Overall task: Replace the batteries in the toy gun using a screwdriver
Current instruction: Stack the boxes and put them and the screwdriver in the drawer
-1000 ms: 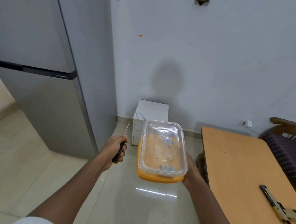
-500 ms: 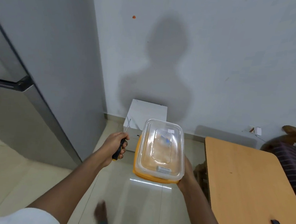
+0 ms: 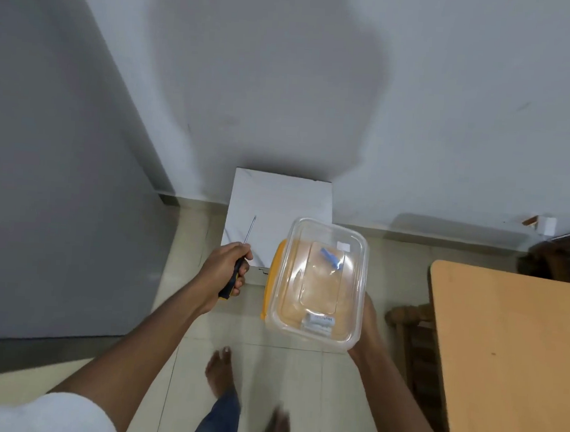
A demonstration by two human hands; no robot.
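Observation:
My left hand [image 3: 225, 268] grips a screwdriver [image 3: 240, 256] with a black and yellow handle, its thin shaft pointing up and away. My right hand [image 3: 365, 326] holds from below an orange plastic box [image 3: 272, 275] with a clear lid [image 3: 319, 279]. Through the lid I see a small blue item [image 3: 331, 257] and white batteries [image 3: 316, 326]. The toy gun is out of view.
A low white cabinet [image 3: 280, 208] stands against the wall right ahead, beyond both hands. A grey refrigerator [image 3: 54, 166] fills the left. A wooden table [image 3: 510, 349] is at the right, with a wooden chair [image 3: 410, 329] beside it. My bare feet are on the tiled floor [image 3: 195, 321].
The view has tilted down and moved closer to the white cabinet. Both hands still carry the same things. The toy gun on the table has left the view.

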